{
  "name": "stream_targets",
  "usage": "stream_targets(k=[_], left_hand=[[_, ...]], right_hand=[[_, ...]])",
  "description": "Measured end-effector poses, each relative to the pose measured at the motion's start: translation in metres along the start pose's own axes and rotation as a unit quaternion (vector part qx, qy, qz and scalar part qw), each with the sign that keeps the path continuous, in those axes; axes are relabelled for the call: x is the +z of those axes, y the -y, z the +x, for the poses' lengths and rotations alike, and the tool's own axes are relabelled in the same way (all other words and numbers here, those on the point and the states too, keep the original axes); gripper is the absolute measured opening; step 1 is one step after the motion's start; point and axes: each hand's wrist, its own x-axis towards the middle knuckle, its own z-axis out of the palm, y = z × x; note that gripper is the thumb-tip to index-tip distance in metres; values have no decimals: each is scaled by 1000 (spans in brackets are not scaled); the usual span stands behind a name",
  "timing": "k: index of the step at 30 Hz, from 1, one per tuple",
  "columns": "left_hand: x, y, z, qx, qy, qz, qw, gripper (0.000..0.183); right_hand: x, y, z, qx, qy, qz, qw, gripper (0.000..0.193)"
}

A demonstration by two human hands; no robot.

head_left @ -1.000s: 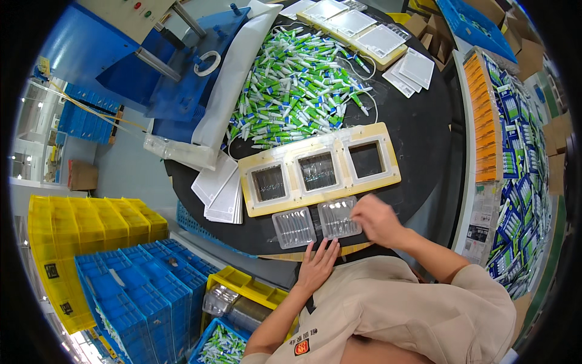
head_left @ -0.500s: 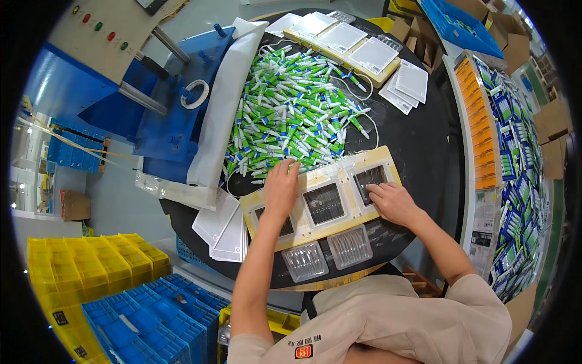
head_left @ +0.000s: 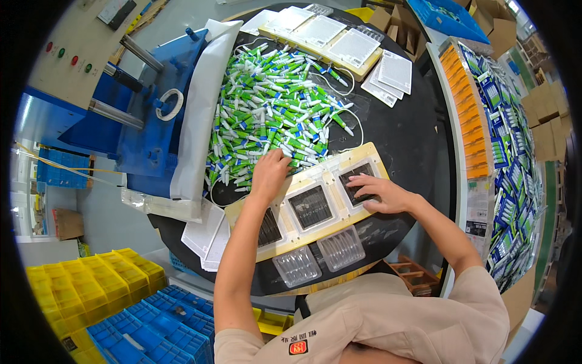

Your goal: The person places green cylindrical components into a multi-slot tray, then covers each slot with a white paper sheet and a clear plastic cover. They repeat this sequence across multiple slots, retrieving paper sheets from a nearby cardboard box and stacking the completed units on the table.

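Observation:
My left hand is at the near edge of a heap of small green-and-white capped tubes. Its fingers are curled close together, and what they hold, if anything, is hidden. Over the right-hand recess of a long cream-coloured fixture, my right hand hovers open with its fingers spread. The fixture has three framed dark recesses in a row, and the middle recess shows a clear ribbed lining. My left forearm partly covers the left recess.
Two clear blister trays lie by the fixture's near edge. White cards are stacked left, with more cards beyond. A second fixture bears cards. A blue press stands left; filled packs are at right.
The right hand's fingers were bent down into the right recess and are now spread above it. The left hand stays by the heap. The whole view has shifted somewhat.

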Motion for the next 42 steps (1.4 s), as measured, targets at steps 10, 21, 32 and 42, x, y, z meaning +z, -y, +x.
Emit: stream_targets(k=[10, 21, 32, 42], left_hand=[[-50, -46, -85, -416, -257, -597, 636, 37], [-50, -111, -204, -397, -231, -33, 887, 29], [-9, -84, -207, -274, -222, 230, 907, 33], [-10, -89, -211, -317, -169, 130, 924, 41]], right_hand=[[2, -25, 159, 97, -206, -144, 963, 20], [51, 59, 102, -69, -235, 25, 969, 20], [180, 79, 170, -324, -171, -199, 909, 31], [127, 83, 141, -232, -158, -209, 937, 30]])
